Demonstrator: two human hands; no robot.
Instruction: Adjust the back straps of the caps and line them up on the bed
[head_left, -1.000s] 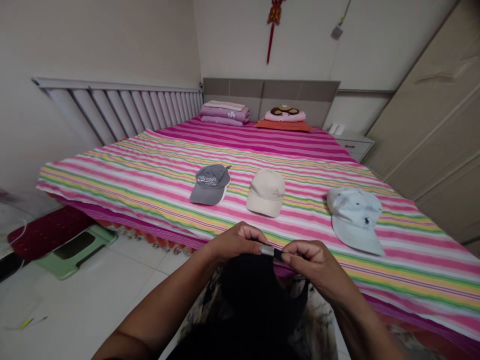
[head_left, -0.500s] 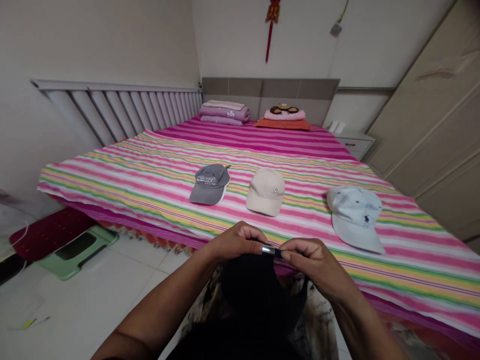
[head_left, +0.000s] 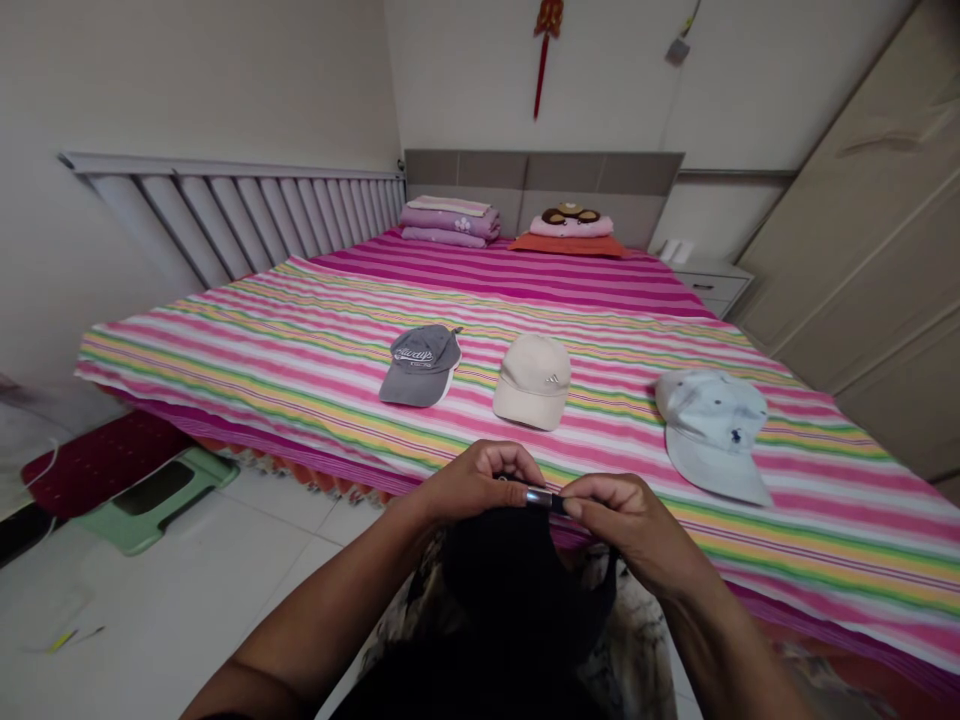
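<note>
The left hand (head_left: 476, 482) and right hand (head_left: 626, 520) pinch a black cap's strap (head_left: 544, 499) at the bed's near edge (head_left: 300, 457), well apart from a tan cap (head_left: 532, 382).

Gray cap (head_left: 420, 367): the word "Always" is read on the front, in curly white letters. A smaller line under it is too small to be read.

Tan cap (head_left: 531, 381): a small sign made of three slanted bars is seen on the front. It is the Adidas sign. No word can be read.

Light blue cap (head_left: 711, 435): a small dark sign of a rider on a horse is seen on the front. It is the Polo Ralph Lauren sign. No word can be read.

Black cap (head_left: 510, 590): nothing can be read on the part that is seen.

Red wall hanging (head_left: 549, 16): a gold shape is seen on it, but it is too small to be read.
</note>
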